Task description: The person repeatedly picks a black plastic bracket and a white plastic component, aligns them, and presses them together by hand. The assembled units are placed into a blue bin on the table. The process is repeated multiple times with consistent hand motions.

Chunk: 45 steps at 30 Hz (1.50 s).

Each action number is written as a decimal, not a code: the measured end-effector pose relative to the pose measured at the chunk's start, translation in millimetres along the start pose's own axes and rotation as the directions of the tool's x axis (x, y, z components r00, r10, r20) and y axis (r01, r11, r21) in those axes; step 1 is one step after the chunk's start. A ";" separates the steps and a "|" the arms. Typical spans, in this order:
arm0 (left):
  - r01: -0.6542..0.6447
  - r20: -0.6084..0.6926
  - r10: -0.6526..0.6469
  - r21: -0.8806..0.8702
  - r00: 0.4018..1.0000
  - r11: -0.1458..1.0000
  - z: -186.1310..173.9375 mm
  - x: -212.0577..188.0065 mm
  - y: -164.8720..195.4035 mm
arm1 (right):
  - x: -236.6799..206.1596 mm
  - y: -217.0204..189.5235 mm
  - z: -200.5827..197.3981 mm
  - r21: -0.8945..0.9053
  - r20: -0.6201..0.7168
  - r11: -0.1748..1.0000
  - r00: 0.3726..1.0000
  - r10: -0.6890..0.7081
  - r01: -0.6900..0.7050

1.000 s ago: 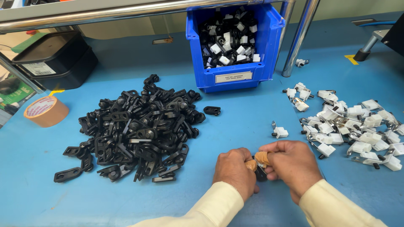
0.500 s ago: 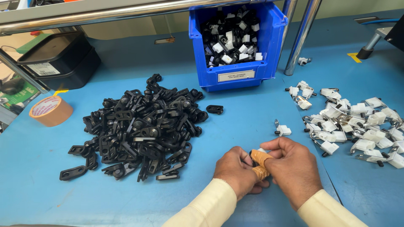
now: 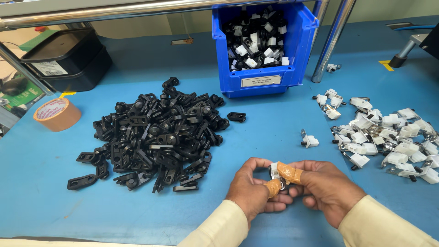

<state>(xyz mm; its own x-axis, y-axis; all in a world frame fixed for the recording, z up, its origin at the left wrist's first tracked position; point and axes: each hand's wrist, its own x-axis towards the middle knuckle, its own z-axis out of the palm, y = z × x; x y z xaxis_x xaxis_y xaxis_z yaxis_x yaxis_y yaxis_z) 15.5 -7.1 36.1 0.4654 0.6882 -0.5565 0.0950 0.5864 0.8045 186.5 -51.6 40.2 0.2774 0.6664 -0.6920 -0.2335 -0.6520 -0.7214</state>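
White plastic clip [image 3: 274, 170] sits pinched between my left hand [image 3: 250, 192] and right hand [image 3: 325, 186], taped fingertips [image 3: 289, 173] clamped on it, above the blue table [image 3: 274, 137].

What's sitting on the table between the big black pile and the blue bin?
In the head view, one stray black plastic piece lies on the blue table, between the black pile and the blue bin; otherwise that stretch is bare.

L hand [image 3: 250, 188] & R hand [image 3: 325, 187] are meeting at 6 o'clock, low in view, thumbs touching. Both are curling inward, fingers bent, pinching together. Tan tape is wrapping L thumb tip and R thumb. Cream sleeves are covering both forearms, angling in from 5 & 7 o'clock.
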 end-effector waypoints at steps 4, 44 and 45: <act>-0.054 0.061 0.054 -0.009 0.997 0.999 -2.7 -0.5 -3.4 | 7.9 1.8 -6.2 -0.003 0.026 0.999 0.999 0.041 -0.041; -0.027 -0.190 0.023 -0.019 0.981 0.999 28.9 -13.9 7.0 | -4.5 41.3 12.4 0.212 -0.299 0.959 0.947 -0.119 0.187; -0.029 -0.186 0.019 -0.050 0.982 0.998 29.5 -13.2 7.5 | -5.6 41.4 10.4 0.197 -0.248 0.961 0.958 -0.141 0.192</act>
<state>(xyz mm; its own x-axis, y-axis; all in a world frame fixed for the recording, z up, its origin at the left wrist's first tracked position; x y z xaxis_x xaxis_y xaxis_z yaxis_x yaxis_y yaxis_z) 36.0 -24.4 55.7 0.2953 0.7667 -0.5701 0.0370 0.5871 0.8087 165.6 -78.6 14.0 0.5299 0.6410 -0.5553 -0.3548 -0.4271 -0.8317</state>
